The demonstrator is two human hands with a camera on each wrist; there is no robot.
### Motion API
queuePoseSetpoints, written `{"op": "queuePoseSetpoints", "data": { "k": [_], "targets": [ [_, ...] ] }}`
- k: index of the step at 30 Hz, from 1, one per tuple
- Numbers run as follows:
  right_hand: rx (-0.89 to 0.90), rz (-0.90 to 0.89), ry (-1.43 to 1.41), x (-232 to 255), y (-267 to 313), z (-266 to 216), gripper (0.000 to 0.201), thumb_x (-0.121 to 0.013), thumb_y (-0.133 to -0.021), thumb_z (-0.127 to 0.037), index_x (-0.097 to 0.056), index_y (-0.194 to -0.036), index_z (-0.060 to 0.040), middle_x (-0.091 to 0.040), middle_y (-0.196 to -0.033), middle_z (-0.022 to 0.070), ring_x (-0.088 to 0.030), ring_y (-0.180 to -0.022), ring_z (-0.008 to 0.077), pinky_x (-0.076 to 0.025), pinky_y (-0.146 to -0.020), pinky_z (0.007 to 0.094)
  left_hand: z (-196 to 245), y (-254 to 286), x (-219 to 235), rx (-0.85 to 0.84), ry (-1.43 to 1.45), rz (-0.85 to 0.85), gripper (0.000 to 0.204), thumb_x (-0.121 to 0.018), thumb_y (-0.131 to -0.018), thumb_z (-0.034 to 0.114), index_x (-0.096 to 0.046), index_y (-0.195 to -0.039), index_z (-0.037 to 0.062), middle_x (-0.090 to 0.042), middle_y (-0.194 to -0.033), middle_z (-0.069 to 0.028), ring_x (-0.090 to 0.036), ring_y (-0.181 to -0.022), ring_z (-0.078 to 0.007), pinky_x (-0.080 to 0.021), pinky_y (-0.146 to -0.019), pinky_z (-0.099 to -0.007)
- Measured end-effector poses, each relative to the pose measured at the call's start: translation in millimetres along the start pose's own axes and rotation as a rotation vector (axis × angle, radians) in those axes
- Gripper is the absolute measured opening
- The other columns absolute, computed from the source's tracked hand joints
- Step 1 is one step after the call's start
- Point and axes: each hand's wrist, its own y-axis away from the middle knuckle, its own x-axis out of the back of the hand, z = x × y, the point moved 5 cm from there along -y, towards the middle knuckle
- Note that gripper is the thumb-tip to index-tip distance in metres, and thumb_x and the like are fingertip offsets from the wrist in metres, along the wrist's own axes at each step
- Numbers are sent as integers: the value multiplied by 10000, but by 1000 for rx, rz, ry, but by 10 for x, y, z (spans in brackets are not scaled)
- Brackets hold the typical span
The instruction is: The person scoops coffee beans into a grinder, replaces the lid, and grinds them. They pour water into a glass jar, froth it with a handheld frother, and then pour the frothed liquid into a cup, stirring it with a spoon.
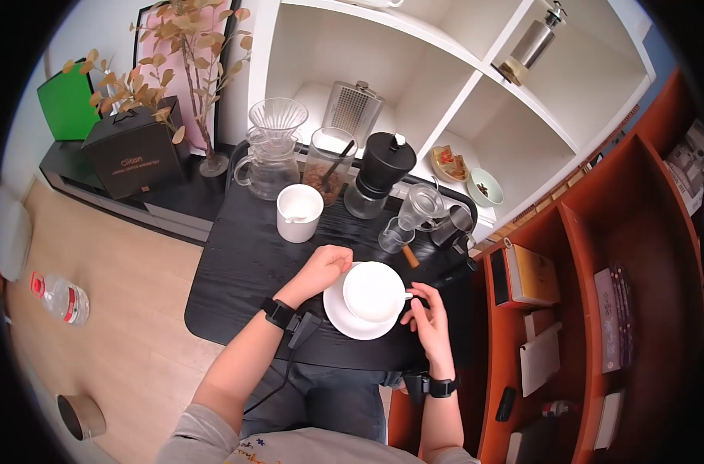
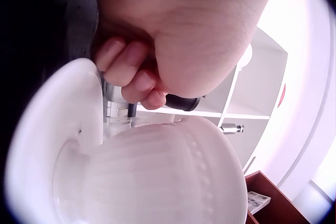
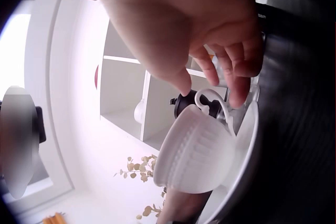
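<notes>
A white cup (image 1: 376, 291) stands upright on a white saucer (image 1: 342, 319) near the front of the black table. My left hand (image 1: 325, 271) is beside the saucer's upper left edge, its fingers curled in with nothing seen between them. From the left wrist view, those curled fingers (image 2: 131, 69) are close over the cup's ribbed side. On the other side, my right hand (image 1: 429, 321) is at the cup's handle (image 3: 215, 100), fingers loosely bent and thumb apart. The right wrist view shows the fingertips near the handle without gripping it.
Behind the cup are a white mug (image 1: 299, 220), a glass carafe with dripper (image 1: 273, 174), a glass of brown beans (image 1: 328, 174), a black grinder (image 1: 379, 174) and a small glass pitcher (image 1: 423, 206). A wooden-handled glass (image 1: 394, 236) is right of centre. Shelves (image 1: 444, 127) border the table.
</notes>
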Motion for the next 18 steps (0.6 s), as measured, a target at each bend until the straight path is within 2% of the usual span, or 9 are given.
{"op": "queuePoseSetpoints", "data": {
  "k": [1,3,4,7,8,13,15,17,18],
  "targets": [
    [34,35,-49,-74,-8,-58,274,-510,-939,-107,-485,-1195,-15,-600,-1012,70,-568,-643,61,-373,-515,180,-35,4,1,15,24,4,113,-369,-713,-38,-400,-620,18,-417,-580,-3,-377,-591,-81,-332,-541,-250],
    [41,-59,-51,-101,-77,70,239,-490,-954,-123,-507,-1169,-20,-616,-817,41,-538,-623,46,-363,-522,179,-107,4,5,48,3,-1,119,-364,-716,-37,-401,-619,20,-409,-572,0,-374,-584,-79,-332,-539,-247],
    [30,-60,-59,-116,-100,111,192,-476,-966,-149,-529,-1101,-23,-581,-669,10,-498,-597,32,-352,-524,175,-116,4,11,57,-13,0,121,-363,-716,-37,-402,-618,21,-409,-573,2,-375,-584,-76,-331,-537,-245],
    [48,-82,-88,-133,-128,159,167,-474,-969,-162,-527,-1044,-23,-581,-677,18,-470,-582,29,-355,-524,178,-117,4,18,68,-17,-2,124,-361,-715,-34,-401,-615,25,-407,-573,7,-374,-584,-69,-327,-528,-243],
    [32,-82,-88,-136,-126,141,143,-470,-972,-170,-512,-982,-33,-556,-657,3,-457,-572,29,-355,-523,179,-130,2,21,69,-20,-3,124,-361,-715,-34,-402,-614,26,-404,-573,8,-372,-583,-68,-326,-525,-243],
    [50,-103,-42,-67,-105,180,180,-473,-974,-191,-508,-874,-45,-511,-624,-17,-436,-553,28,-350,-516,176,-83,-4,14,90,-18,-20,127,-361,-715,-31,-406,-613,29,-400,-575,15,-369,-582,-64,-323,-520,-240],
    [66,-120,-3,-46,-85,153,211,-472,-975,-201,-507,-831,-50,-498,-614,-21,-428,-543,28,-346,-508,176,-50,-4,21,98,-28,-3,77,-379,-688,-23,-422,-629,1,-383,-557,-41,-382,-577,-106,-340,-534,-275],
    [-70,-215,-80,-75,-39,137,269,-467,-977,-225,-522,-787,-44,-497,-609,-17,-417,-522,30,-333,-487,179,-94,-13,13,93,-17,-9,81,-378,-693,-25,-420,-629,3,-382,-559,-35,-381,-578,-102,-339,-533,-272],
    [-73,-212,-80,-57,-36,122,269,-467,-977,-225,-522,-787,-44,-497,-609,-17,-417,-522,30,-333,-487,179,-112,-9,10,89,-7,-9,86,-377,-698,-27,-419,-630,4,-381,-561,-30,-380,-580,-97,-337,-531,-268]
  ]
}}
